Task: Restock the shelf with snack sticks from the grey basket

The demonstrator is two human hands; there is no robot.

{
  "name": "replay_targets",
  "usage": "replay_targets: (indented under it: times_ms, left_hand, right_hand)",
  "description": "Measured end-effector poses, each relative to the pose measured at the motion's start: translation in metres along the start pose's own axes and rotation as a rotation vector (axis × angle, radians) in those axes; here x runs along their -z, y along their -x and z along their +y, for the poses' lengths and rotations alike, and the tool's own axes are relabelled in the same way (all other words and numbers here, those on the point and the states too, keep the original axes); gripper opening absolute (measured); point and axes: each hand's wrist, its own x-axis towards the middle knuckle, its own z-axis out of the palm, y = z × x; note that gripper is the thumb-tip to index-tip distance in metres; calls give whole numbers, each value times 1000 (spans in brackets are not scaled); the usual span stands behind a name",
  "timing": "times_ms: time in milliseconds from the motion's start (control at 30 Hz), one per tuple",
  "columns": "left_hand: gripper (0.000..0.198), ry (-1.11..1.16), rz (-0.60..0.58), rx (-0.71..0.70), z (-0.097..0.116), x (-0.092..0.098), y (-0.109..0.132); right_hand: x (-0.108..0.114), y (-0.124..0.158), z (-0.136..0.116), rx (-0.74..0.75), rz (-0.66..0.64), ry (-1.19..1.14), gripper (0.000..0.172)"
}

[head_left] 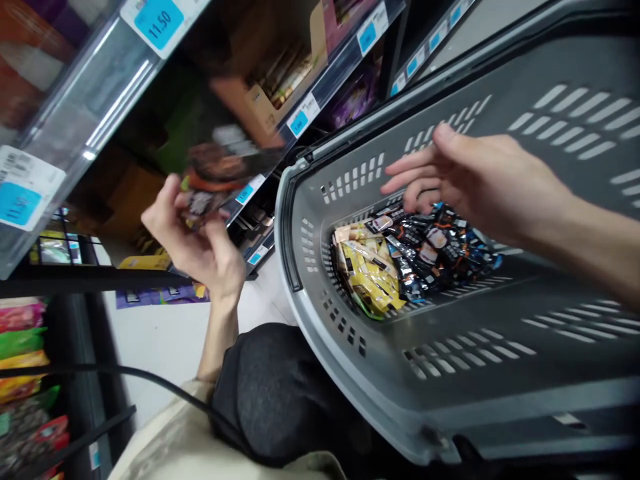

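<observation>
My left hand (200, 247) grips a dark brown snack packet (220, 167) by its lower end, in front of the shelf; the packet is smeared by motion. Over the grey basket (320, 333) hangs my right hand (475, 167), its fingers apart and slightly curled, holding nothing. On the basket's floor lie yellow packets (370, 267) at the near left end and several shiny dark packets (435, 247) beside them, partly below my right hand.
Shelf edges with blue price tags (160, 23) run diagonally across the upper left. An open cardboard box (263, 107) stands on the shelf. Colourful bags (23, 343) hang at the lower left. A black cable (150, 379) crosses near my left sleeve.
</observation>
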Motion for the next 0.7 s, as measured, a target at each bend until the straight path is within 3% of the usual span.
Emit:
replay_targets:
  times_ms: [67, 167, 267, 367, 433, 533, 600, 700]
  left_hand:
    - [42, 110, 99, 112, -9, 20, 17]
    - [38, 292, -16, 484, -17, 35, 53]
    - [45, 330, -86, 799, -25, 33, 89]
    - [48, 252, -152, 914, -43, 23, 108]
    - [45, 136, -307, 881, -59, 16, 110]
    - [31, -58, -596, 676, -86, 10, 100]
    - [22, -116, -673, 572, -102, 7, 85]
    - [26, -206, -686, 422, -123, -2, 58]
  right_hand:
    - [1, -2, -3, -72, 56, -8, 50]
    - [4, -4, -2, -139, 123, -18, 48]
    - [9, -7, 5, -151, 144, -2, 44]
    - [14, -11, 14, -172, 136, 30, 44]
    - [17, -13, 18, -186, 138, 40, 47]
    - [20, -16, 22, -195, 144, 36, 48]
    - [23, -17, 25, -194, 140, 31, 49]
    - [25, -18, 28, -183, 149, 36, 47]
